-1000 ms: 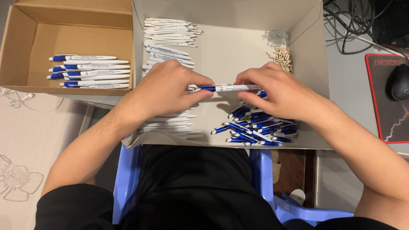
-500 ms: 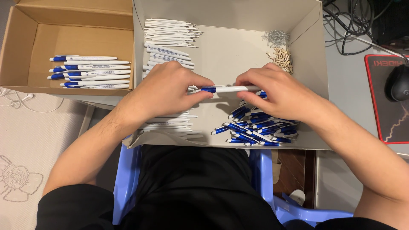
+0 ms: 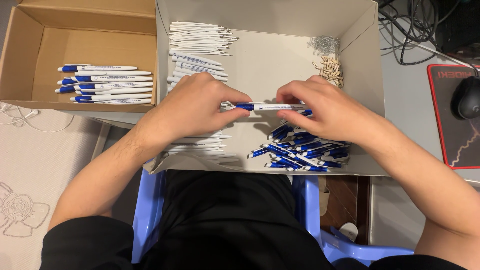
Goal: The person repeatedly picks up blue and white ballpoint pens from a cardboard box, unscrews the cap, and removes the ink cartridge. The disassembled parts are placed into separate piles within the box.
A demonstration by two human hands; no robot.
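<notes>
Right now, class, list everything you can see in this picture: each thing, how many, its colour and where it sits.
Pen: one, white with blue end, held level between both hands over the grey box.
Grey box: one, open, centre.
White barrels: many, box's left side.
Blue pen parts: a heap, too many to count, box's lower right.
Springs: small silvery pile, box's upper right.
Small beige parts: a pile, just below the springs.
Brown box: one, open, left.
Finished pens: about seven, white and blue, inside the brown box.
Mouse: one, black, on a black and red mat, right.
Cables: black, upper right.
Stool: light blue, under the person.
Left hand: grips the pen's blue end.
Right hand: grips the white end.
</notes>
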